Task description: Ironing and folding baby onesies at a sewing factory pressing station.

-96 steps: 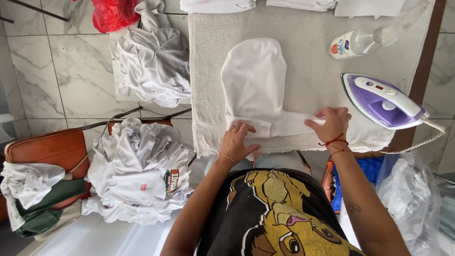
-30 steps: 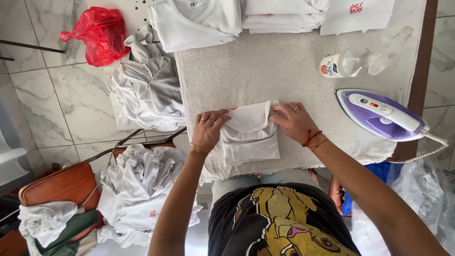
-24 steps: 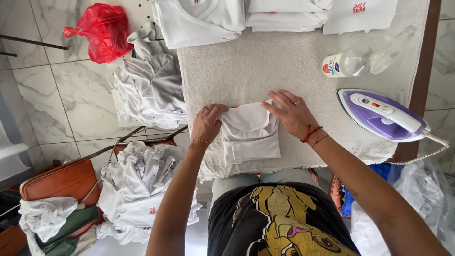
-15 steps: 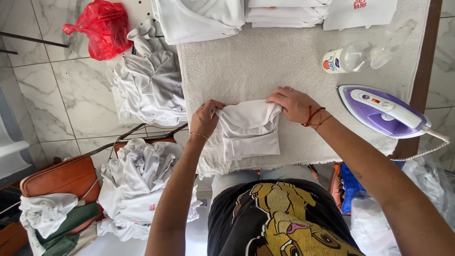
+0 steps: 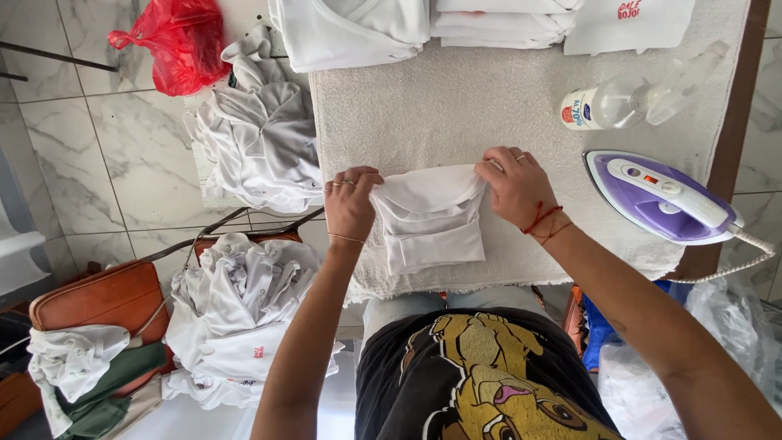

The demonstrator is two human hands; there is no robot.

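Your ironing table point(image 5: 456, 106), covered in a pale towel, carries a folded white garment point(image 5: 430, 218), stacked white shirts point(image 5: 358, 28), a spray bottle point(image 5: 627, 99) and a purple iron point(image 5: 661, 198).

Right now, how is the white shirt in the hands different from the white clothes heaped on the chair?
The folded shirt lies flat and smooth on the towel-covered board, pinched at its top corners by the left hand and right hand. The heap of clothes is crumpled, untouched, and spills over the brown chair. The shirt is one small piece; the heap is many. Both are white.

1 iron point(image 5: 664, 198), 1 spray bottle point(image 5: 627, 99), 1 red bag point(image 5: 173, 42), 2 hands.
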